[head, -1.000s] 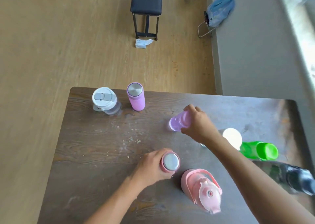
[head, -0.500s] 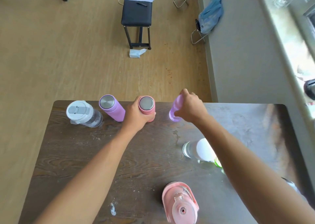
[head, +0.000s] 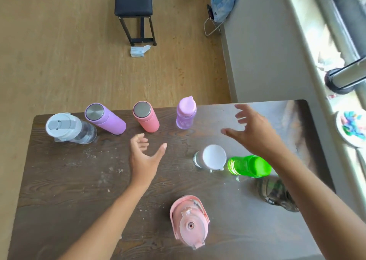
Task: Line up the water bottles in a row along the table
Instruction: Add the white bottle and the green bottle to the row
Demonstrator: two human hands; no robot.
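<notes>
Along the far edge of the dark wooden table (head: 59,180) stand several bottles in a row: a clear bottle with a white lid (head: 67,129), a purple flask (head: 105,119), a coral flask (head: 145,116) and a small lilac bottle (head: 186,113). My left hand (head: 144,156) hovers open just in front of the coral flask. To the right of the lilac bottle, my right hand (head: 255,131) is open with fingers spread. Nearer me stand a clear bottle with a white cap (head: 211,157), a green bottle (head: 248,165), a camouflage bottle (head: 277,193) partly under my right forearm, and a big pink jug (head: 189,220).
Beyond the table lies wooden floor with a black stool (head: 133,2) and a crumpled paper (head: 138,50). A grey wall and window sill run along the right, where a plate of coloured pieces (head: 352,127) sits. A blue cloth (head: 224,0) hangs on a folding chair.
My left hand let go of the coral flask and my right hand let go of the lilac bottle, both now standing in the far row. Both hands have pulled back, open.
</notes>
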